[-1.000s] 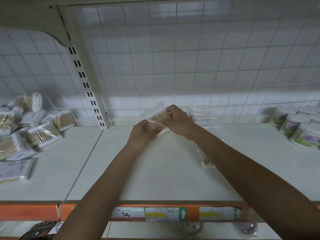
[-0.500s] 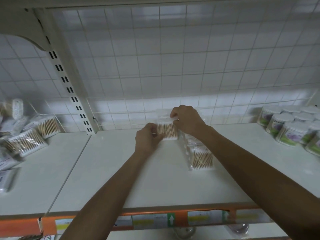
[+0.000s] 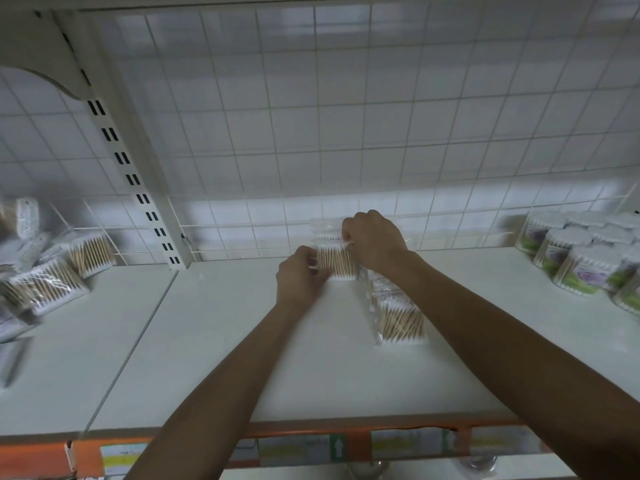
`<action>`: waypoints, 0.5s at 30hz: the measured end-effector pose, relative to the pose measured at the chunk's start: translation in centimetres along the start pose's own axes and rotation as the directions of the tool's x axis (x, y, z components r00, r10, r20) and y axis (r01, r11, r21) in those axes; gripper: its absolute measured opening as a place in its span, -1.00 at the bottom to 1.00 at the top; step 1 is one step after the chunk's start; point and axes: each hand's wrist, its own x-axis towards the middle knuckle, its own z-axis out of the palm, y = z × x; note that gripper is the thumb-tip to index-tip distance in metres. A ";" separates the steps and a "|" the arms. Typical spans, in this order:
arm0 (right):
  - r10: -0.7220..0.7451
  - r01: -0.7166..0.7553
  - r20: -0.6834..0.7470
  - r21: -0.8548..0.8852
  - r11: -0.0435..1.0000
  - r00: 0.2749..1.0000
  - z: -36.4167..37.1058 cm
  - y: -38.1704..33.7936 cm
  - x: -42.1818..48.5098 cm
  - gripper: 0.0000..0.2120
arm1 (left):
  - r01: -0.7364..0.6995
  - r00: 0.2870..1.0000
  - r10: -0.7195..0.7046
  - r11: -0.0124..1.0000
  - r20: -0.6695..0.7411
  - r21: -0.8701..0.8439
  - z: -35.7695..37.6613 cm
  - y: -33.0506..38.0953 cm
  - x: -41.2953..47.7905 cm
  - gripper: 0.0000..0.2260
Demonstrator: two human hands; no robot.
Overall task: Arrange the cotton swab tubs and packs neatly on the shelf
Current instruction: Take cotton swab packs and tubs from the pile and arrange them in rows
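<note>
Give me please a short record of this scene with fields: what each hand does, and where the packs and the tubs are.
left hand: grips the lower left side of the held pack
right hand: pinches the top of the same pack
held pack: upright, at the back of the shelf, near the wire grid
row of packs: stands just right of the held pack, running toward the front edge
tubs: grouped at the far right
loose packs: untidy heap at the far left

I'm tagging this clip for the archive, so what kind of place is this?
Probably a shop aisle: a white shelf with price labels on its orange front rail, a wire-grid back panel, and many identical cotton swab packs and tubs stocked on it.
</note>
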 end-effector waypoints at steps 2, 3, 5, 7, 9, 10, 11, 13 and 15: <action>0.001 -0.001 -0.001 -0.007 1.000 1.000 0.0 -0.1 0.1 -0.78 | 0.005 1.000 -0.005 1.000 0.003 -0.003 0.0 0.1 0.0 -0.76; 0.003 -0.003 0.002 -0.011 1.000 1.000 0.0 -0.1 0.1 -0.78 | 0.006 1.000 -0.006 1.000 0.006 0.001 0.1 0.1 0.1 -0.75; 0.011 -0.011 0.010 -0.007 1.000 1.000 0.0 -0.1 0.1 -0.78 | 0.010 1.000 -0.011 1.000 0.013 0.003 0.0 0.1 0.1 -0.74; 0.015 -0.015 0.008 -0.001 1.000 1.000 -0.2 -0.2 0.1 -0.76 | 0.016 1.000 -0.017 1.000 0.023 0.006 -0.1 0.0 0.1 -0.71; 0.005 -0.005 -0.022 -0.005 1.000 1.000 -0.6 -0.5 0.1 -0.75 | 0.011 1.000 -0.012 0.999 0.024 0.034 -0.5 0.0 0.0 -0.66; -0.005 0.005 -0.045 0.000 1.000 0.999 -0.8 -0.9 0.0 -0.75 | 0.004 1.000 -0.005 0.998 0.020 0.057 -0.8 -0.1 -0.1 -0.65; -0.017 0.018 -0.064 0.015 1.000 0.998 -1.1 -1.4 -0.1 -0.75 | -0.005 1.000 0.004 0.997 0.009 0.077 -1.1 -0.1 -0.1 -0.64; -0.056 0.060 -0.078 0.055 0.997 0.995 -1.5 -2.9 -0.3 -0.76 | -0.019 0.999 0.022 0.994 -0.025 0.109 -1.9 -0.3 -0.2 -0.68; -0.107 0.111 -0.061 0.075 0.991 0.992 -1.3 -4.7 -0.6 -0.75 | -0.034 0.997 0.043 0.988 -0.061 0.149 -3.1 -0.6 -0.2 -0.73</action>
